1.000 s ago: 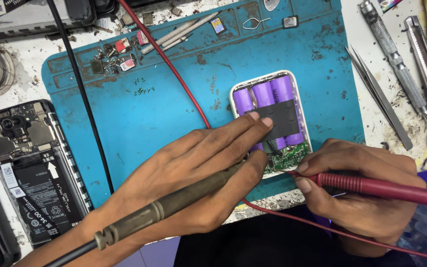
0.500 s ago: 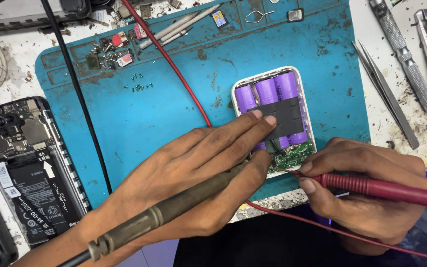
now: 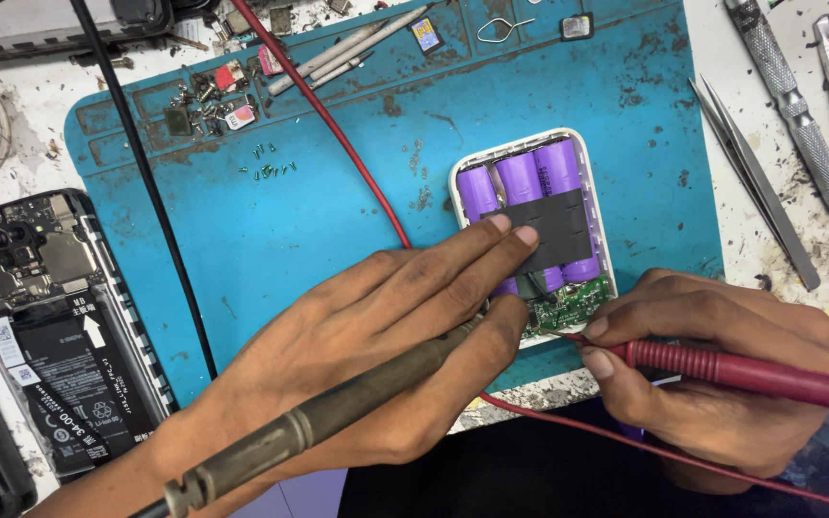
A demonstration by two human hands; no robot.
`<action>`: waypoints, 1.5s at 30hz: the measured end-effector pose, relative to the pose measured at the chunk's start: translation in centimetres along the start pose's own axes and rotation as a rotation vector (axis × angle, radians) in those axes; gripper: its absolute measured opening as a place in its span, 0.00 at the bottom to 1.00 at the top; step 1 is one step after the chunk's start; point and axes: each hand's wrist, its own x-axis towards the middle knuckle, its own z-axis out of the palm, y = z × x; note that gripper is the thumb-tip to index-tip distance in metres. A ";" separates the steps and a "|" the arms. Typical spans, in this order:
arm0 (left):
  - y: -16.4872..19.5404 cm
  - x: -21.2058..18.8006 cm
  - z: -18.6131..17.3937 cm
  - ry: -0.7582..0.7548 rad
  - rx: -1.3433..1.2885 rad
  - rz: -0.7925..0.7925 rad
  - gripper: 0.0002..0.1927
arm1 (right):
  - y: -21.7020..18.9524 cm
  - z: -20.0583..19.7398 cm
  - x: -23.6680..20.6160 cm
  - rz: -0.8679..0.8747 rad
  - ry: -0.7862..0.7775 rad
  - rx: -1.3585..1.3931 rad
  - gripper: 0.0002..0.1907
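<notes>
A blue mat fills the upper middle of the frame, with an opened power bank right of centre. The left hand reaches in from the lower left, fingers flat on its purple cells and clasped round a dark probe. From the lower right, the right hand pinches a red probe at the green board; both hands have stayed put since the earlier frames.
</notes>
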 end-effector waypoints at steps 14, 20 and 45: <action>0.5 -0.1 0.5 -0.019 -0.040 -0.005 0.10 | 0.1 -1.2 -2.1 -0.078 0.010 -0.044 0.17; 0.2 0.4 -0.1 -0.036 -0.023 0.004 0.10 | -0.9 -0.4 -1.1 0.028 0.085 -0.162 0.13; 0.3 0.3 0.0 -0.031 -0.027 -0.002 0.11 | -2.4 0.6 -0.1 0.182 0.120 -0.193 0.12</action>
